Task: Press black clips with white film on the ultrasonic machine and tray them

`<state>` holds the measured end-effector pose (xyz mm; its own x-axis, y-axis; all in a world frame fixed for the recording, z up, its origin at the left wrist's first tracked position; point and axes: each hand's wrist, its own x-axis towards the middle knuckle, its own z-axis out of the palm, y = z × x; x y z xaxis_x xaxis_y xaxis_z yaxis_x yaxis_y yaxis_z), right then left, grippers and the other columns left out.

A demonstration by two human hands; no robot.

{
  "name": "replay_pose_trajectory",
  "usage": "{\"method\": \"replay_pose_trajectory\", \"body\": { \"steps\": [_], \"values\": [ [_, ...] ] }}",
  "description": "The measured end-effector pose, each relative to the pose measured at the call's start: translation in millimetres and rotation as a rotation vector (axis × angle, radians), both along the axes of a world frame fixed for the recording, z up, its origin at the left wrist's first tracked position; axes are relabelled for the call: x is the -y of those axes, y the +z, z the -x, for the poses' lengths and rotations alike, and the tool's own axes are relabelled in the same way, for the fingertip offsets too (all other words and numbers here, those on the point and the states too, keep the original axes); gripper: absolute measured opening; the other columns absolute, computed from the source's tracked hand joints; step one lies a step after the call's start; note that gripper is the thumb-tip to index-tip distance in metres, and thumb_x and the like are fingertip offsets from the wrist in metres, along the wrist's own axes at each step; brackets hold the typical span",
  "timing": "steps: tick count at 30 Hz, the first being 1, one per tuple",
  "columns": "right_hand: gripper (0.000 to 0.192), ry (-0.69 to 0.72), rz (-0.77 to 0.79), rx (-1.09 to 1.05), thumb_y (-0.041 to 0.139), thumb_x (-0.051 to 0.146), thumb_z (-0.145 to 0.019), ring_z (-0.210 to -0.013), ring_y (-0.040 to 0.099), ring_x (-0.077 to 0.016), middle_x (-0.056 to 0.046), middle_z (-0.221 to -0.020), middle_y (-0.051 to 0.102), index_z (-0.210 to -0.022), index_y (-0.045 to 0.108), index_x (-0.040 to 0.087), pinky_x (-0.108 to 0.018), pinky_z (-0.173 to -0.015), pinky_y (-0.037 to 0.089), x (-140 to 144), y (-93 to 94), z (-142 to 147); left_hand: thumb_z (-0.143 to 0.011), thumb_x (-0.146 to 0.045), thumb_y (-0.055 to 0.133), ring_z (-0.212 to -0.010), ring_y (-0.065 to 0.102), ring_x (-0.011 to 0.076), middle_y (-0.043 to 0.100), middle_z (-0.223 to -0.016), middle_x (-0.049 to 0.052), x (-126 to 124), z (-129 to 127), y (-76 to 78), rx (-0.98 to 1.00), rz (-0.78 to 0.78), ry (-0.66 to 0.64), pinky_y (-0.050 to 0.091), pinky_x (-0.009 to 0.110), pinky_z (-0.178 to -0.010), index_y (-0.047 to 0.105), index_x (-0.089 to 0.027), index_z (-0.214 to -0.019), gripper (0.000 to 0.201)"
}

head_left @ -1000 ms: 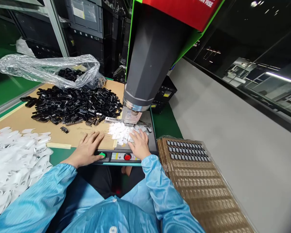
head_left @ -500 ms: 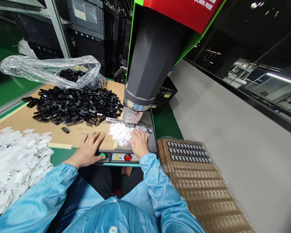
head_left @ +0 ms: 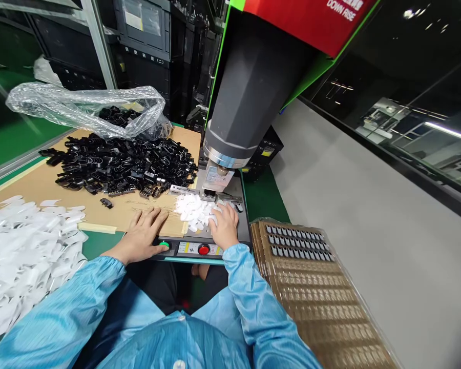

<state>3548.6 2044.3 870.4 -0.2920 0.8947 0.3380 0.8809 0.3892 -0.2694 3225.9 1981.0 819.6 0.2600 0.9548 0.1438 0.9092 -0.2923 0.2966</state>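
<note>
Resting flat at the lower centre of the frame, the left hand (head_left: 142, 233) lies palm down on the brown cardboard sheet (head_left: 34, 187), with its fingers spread and straight, and its thumb touches the green button (head_left: 163, 244) on the control panel (head_left: 188, 248). Its grip is released and holds nothing. The blue sleeve (head_left: 61, 312) of this arm comes from the lower left of the frame.

The right hand (head_left: 225, 228) is just right of it, also palm down, with the wrist bent a little upward. Its fingers are curved and lie on the small heap of white parts (head_left: 192, 209) at the centre of the frame, below the grey press head (head_left: 246, 102). I cannot tell if this grip is grasping a part or only touching the heap. The red button (head_left: 203, 249) is just below this hand, not touched.

A pile of black parts (head_left: 119, 164) lies on the cardboard at the upper left, beside a clear plastic bag (head_left: 84, 107). More white pieces (head_left: 19, 256) cover the bench at the left edge. A stack of brown trays (head_left: 318, 297) is at the lower right.
</note>
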Motion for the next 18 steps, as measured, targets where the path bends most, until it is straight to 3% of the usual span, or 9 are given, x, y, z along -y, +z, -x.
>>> {"method": "replay_pose_trajectory", "body": {
  "steps": [4,8,11,14,18],
  "values": [
    [0.032,-0.031,-0.017,-0.056,0.06,0.034,-0.103,-0.157,0.036,-0.0338,-0.01,-0.153,0.061,-0.13,0.075,0.025,-0.056,-0.132,0.021,-2,-0.3,-6,-0.083,-0.065,0.073,-0.164,0.025,0.0454,0.037,-0.172,0.024,1,1,2.2,0.018,0.004,0.006,0.011,0.064,-0.134,0.04,-0.016,-0.167,0.103],
    [0.029,-0.119,-0.004,-0.14,0.059,0.032,-0.104,-0.153,0.041,-0.033,-0.01,-0.147,0.066,-0.126,0.075,0.025,-0.054,-0.127,0.029,-25,8.6,-7,-0.093,-0.075,0.059,-0.157,0.036,0.043,0.053,-0.161,0.018,-14,-6,22.8,0.105,0.005,0.051,0.024,0.064,-0.129,0.059,-0.021,-0.152,0.08],
    [0.036,-0.186,0.056,-0.159,0.062,0.031,-0.102,-0.151,0.044,-0.032,-0.013,-0.144,0.067,-0.136,0.068,0.022,-0.05,-0.124,0.036,-53,18.4,-1,-0.099,-0.069,0.054,-0.149,0.047,0.0385,0.061,-0.153,0.014,-51,-26,46.4,0.218,-0.064,0.018,0.036,0.055,-0.125,0.066,-0.022,-0.14,0.064],
    [0.044,-0.188,0.123,-0.138,0.068,0.034,-0.098,-0.145,0.052,-0.0322,-0.016,-0.139,0.067,-0.139,0.063,0.02,-0.047,-0.118,0.043,-79,26.2,8,-0.1,-0.059,0.056,-0.139,0.055,0.0354,0.066,-0.146,0.015,-102,-58,64.8,0.307,-0.115,-0.045,0.041,0.05,-0.12,0.065,-0.018,-0.143,0.059],
    [0.046,-0.198,0.19,-0.137,0.073,0.038,-0.095,-0.135,0.06,-0.0341,-0.016,-0.13,0.07,-0.135,0.063,0.018,-0.047,-0.112,0.048,-99,29.4,17,-0.095,-0.045,0.065,-0.134,0.057,0.0352,0.07,-0.142,0.015,-158,-96,72.6,0.326,-0.051,-0.093,0.043,0.049,-0.116,0.072,-0.02,-0.134,0.047]
  ]
}}
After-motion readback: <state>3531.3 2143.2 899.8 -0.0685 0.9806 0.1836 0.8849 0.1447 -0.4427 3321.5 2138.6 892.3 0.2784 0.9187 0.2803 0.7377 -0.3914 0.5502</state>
